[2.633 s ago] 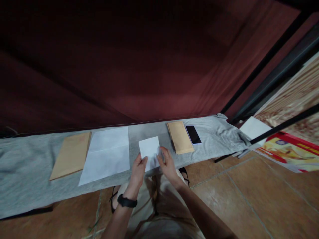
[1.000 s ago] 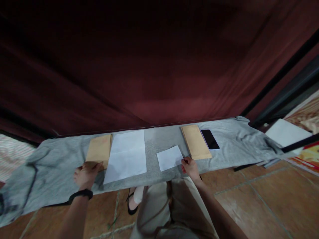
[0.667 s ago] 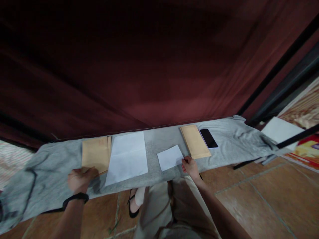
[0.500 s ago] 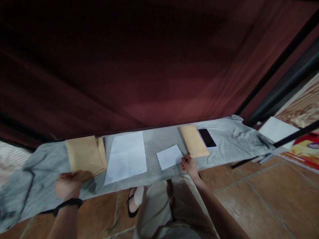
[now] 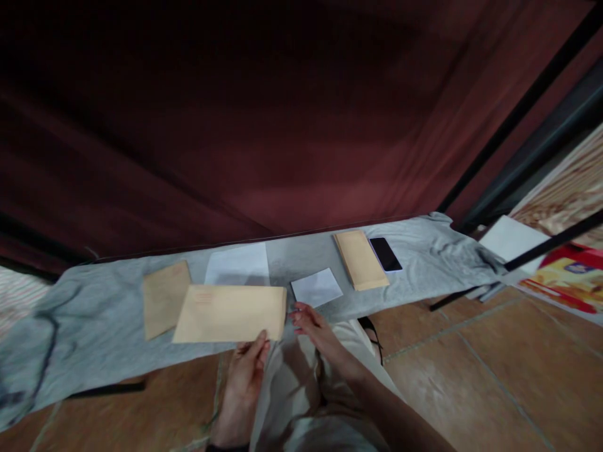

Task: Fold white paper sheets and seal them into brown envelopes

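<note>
My left hand point(image 5: 249, 370) pinches the lower edge of a tan paper envelope point(image 5: 230, 314), thumb on top, raised in front of the bench. Faint reddish print lines show at its upper left. My right hand point(image 5: 315, 328) is just right of the envelope's end, fingers apart and holding nothing. Behind the envelope a large white sheet of paper point(image 5: 240, 262) is partly covered. A small folded white paper point(image 5: 316, 287) lies just beyond my right fingers. Another tan envelope point(image 5: 164, 298) lies flat at the left.
A grey cloth point(image 5: 424, 251) covers the narrow bench. Tan envelopes point(image 5: 362, 260) and a dark-screened phone point(image 5: 385, 254) lie at the right. A dark red curtain point(image 5: 292, 157) hangs behind; a black metal pole point(image 5: 518, 125) slants at the right. A red package point(image 5: 570, 276) is beyond the bench.
My left hand has lifted the envelope from the left pile and brought it right, over the large sheet. My right hand has let go of the small paper and moved left.
</note>
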Demonstrator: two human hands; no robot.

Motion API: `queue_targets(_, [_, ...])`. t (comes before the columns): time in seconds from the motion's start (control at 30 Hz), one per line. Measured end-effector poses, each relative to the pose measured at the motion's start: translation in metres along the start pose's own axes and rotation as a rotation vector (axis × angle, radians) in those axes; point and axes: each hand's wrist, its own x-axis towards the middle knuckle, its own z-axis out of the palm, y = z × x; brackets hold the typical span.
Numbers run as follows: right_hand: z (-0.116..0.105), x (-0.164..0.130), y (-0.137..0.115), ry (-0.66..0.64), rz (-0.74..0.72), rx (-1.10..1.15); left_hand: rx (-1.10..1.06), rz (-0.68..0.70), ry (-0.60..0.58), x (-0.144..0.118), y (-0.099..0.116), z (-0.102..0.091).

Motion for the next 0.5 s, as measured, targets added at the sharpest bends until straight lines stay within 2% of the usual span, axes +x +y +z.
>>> queue_targets(0.07, [0.003,-0.003,-0.004,-0.031,0.015,0.011,-0.021,-0.044,-0.093,-0.009,-0.029,0.010])
queue_targets(0.13, [-0.004,-0.006,-0.011,-0.043,0.058,0.011,-0.027,-0.064,-0.119,-0.011,-0.043,0.013])
queue_targets(0.3, [-0.026,-0.015,-0.029,-0.041,0.145,0.049,0.006,-0.098,-0.142,-0.009,-0.048,0.015])
queue_targets(0.5, [-0.037,-0.019,-0.037,-0.111,0.165,0.084,0.056,-0.101,-0.183,-0.035,-0.062,0.025])
